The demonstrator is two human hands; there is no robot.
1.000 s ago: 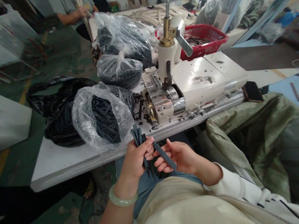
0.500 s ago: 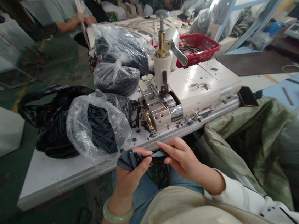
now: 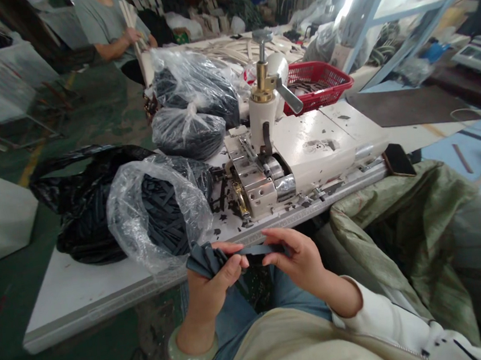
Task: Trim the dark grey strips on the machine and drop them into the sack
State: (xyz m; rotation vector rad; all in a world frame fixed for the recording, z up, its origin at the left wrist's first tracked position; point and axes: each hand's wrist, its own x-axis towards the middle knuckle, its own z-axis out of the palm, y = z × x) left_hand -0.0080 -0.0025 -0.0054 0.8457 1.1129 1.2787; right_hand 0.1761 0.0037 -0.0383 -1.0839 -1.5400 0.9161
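My left hand [image 3: 211,286], with a pale green bangle [image 3: 192,348] on its wrist, is closed around a bundle of dark rubbery strips [image 3: 204,261]. My right hand [image 3: 294,257] pinches a single dark strip [image 3: 265,249] between thumb and fingers. That strip runs across the gap from the bundle. Both hands are over my lap, just in front of the white table's edge. The nearest bag is a clear plastic one [image 3: 158,214] full of similar strips, a little beyond my left hand.
A cream industrial machine [image 3: 307,156] with a brass-topped post stands on the white table [image 3: 86,310], with scraps around it. Black and clear bags [image 3: 188,131] lie beside it. A green woven sack [image 3: 404,231] is at my right. A red basket [image 3: 316,86], a phone [image 3: 399,160] and a seated co-worker [image 3: 108,28] are visible.
The bundle has gone from upright in my left hand to lying sideways. My right hand has moved from holding a strip's middle to pinching it across the bundle's top. The view has tilted slightly.
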